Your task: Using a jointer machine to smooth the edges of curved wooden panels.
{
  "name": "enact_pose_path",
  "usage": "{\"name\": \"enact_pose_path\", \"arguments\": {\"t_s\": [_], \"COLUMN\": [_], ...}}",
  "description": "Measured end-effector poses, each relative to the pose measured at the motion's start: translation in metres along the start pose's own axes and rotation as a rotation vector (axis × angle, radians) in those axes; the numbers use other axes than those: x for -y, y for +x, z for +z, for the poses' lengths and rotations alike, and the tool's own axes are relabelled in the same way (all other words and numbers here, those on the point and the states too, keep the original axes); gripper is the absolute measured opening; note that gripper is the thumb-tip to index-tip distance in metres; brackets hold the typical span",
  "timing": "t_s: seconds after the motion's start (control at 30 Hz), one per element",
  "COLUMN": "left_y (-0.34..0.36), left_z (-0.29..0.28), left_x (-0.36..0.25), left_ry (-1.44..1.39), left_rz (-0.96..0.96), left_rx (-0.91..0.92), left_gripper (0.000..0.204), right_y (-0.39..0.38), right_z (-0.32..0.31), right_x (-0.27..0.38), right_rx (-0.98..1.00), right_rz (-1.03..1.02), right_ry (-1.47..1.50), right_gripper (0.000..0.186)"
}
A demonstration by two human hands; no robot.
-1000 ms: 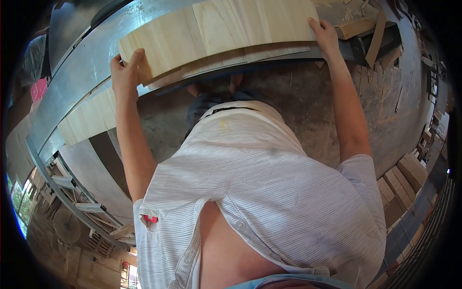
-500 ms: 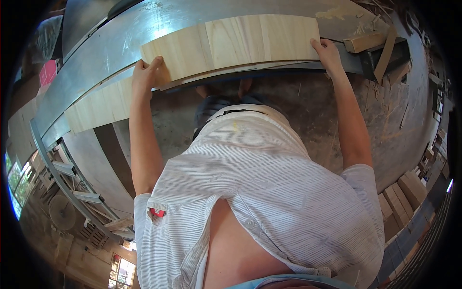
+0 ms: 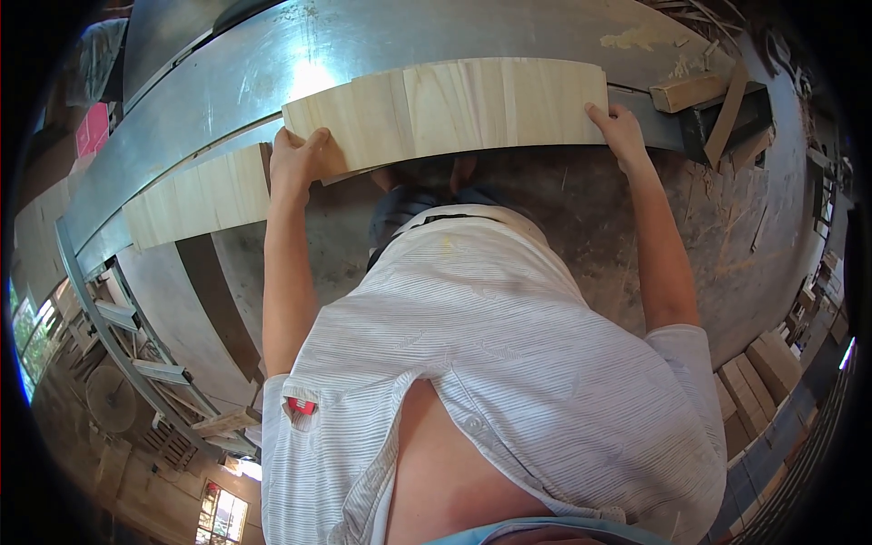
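A long pale wooden panel (image 3: 463, 107) lies across the near edge of a metal machine table (image 3: 400, 41), its lower edge toward me. At its left end, my left hand (image 3: 298, 162) is closed on the near corner, thumb on top. My right hand (image 3: 619, 132) grips the right end, thumb on the upper face and the fingers largely hidden. A sliver of another board shows under the panel near my left hand. To the left, a second pale panel (image 3: 195, 195) rests along the table's edge, apart from the one I hold.
A wood block (image 3: 688, 92) and a thin strip (image 3: 727, 113) sit on a dark bracket right of the table. A curved metal rail frame (image 3: 163, 371) stands at the left. Stacked boards (image 3: 758, 386) lie at the lower right. Bare feet show below the panel.
The held panel has shifted toward me and slightly right, both hands moving with it. More of the left panel's right end shows, and the lower board is now mostly covered.
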State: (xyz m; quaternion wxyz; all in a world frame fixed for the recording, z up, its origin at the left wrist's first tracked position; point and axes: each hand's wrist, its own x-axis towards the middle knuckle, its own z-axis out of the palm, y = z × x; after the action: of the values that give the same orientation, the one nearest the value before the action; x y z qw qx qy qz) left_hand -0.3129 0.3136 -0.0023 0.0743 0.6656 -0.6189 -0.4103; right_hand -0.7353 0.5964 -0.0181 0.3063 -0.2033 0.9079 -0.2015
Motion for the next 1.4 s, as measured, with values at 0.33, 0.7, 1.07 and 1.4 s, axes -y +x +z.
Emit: {"name": "enact_pose_path", "arguments": {"t_s": [0.33,0.7,1.07,1.4], "left_y": [-0.046,-0.051,-0.046,-0.037], "left_z": [0.000,0.011,0.003,0.008], "left_x": [0.031,0.079,0.089,0.072], "left_ry": [-0.113,-0.791,-0.930,-0.889], "left_rz": [-0.067,-0.225,-0.242,-0.194], "left_rx": [0.091,0.361,0.506,0.460], "left_gripper": [0.080,0.063,0.067,0.062], "right_y": [-0.007,0.004,-0.003,-0.002], "right_z": [-0.006,-0.014,-0.019,-0.016], "right_x": [-0.012,-0.016,-0.019,-0.024], "right_rx": [-0.021,0.041,0.205,0.351], "right_rz": [0.006,-0.025,0.111,0.076], "right_ry": [0.087,0.024,0.367,0.533], "right_gripper": [0.061,0.055,0.056,0.051]}}
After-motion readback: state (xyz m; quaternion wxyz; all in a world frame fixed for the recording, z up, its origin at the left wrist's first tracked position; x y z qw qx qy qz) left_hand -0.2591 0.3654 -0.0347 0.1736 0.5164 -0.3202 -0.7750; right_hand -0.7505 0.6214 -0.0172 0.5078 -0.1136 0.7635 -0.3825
